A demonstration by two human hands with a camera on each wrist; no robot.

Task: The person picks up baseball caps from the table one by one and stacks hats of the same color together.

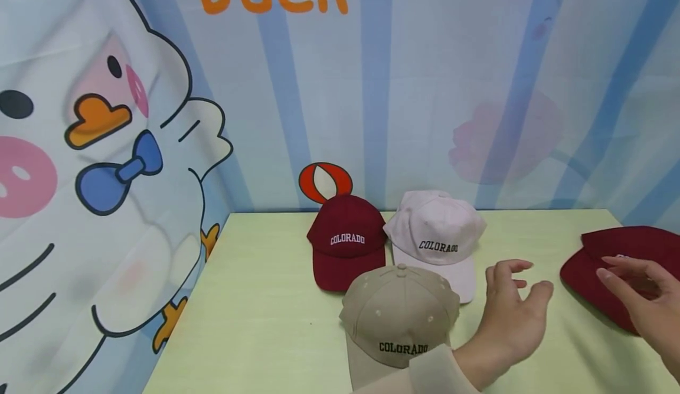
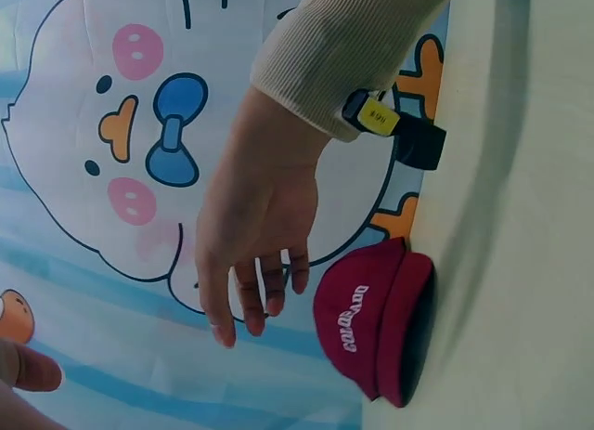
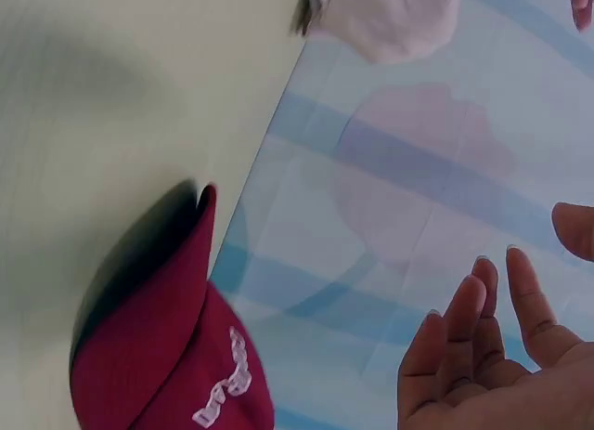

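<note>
My left hand [image 1: 510, 317] hovers right of the beige cap [image 1: 402, 314], fingers loosely bent and holding nothing. At the far right, my right hand [image 1: 648, 311] is raised in front of a dark red cap [image 1: 595, 270], thumb and fingers apart. The left wrist view shows the right hand [image 2: 260, 207] hanging beside that red cap [image 2: 362, 323], not touching it. In the right wrist view, the same cap [image 3: 176, 356] lies left of the right hand [image 3: 501, 384]. A second dark red cap [image 1: 347, 240] and a pale pink cap [image 1: 438, 234] sit behind the beige one.
The caps with visible lettering read COLORADO. They rest on a pale yellow table [image 1: 255, 305]. A cartoon duck backdrop [image 1: 425, 75] hangs behind the table, with a large white duck [image 1: 175, 264] on its left side.
</note>
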